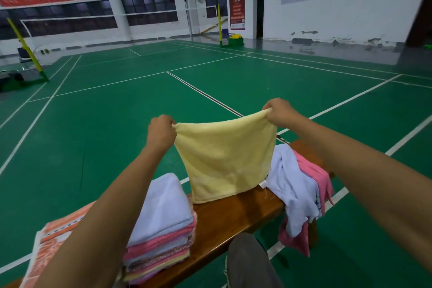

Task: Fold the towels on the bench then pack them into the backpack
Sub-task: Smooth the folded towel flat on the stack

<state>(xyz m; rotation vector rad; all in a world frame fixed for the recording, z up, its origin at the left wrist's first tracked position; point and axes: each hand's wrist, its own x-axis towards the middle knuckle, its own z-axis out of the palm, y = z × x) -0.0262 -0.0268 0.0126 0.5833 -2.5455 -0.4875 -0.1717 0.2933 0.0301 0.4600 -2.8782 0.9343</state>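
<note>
Both my arms reach forward and slightly up, elbows a little bent, and each hand pinches one top corner of a single yellow towel so it hangs flat between them like a small curtain. My left hand is curled into a loose fist, knuckles toward me, thumb and fingers closed tight on the left corner; my right hand sits a bit higher and farther out, fingers bunched the same way round the right corner, so the top edge sags gently between the two grips. The towel's lower hem just touches or hovers right over the wooden bench; I cannot tell which. On the bench to my left stands one stack of folded towels, a pale lavender one on top with pink, yellow and patterned layers below, too thin at the edges to count surely. Beyond that, at the near left end, lies one orange and white patterned towel, partly hidden by my left forearm. To my right, one loose heap of unfolded towels drapes over the bench edge; I make out one lavender and at least one pink piece in it. My knee in grey trousers shows below the bench, and the green court floor spreads all round
</note>
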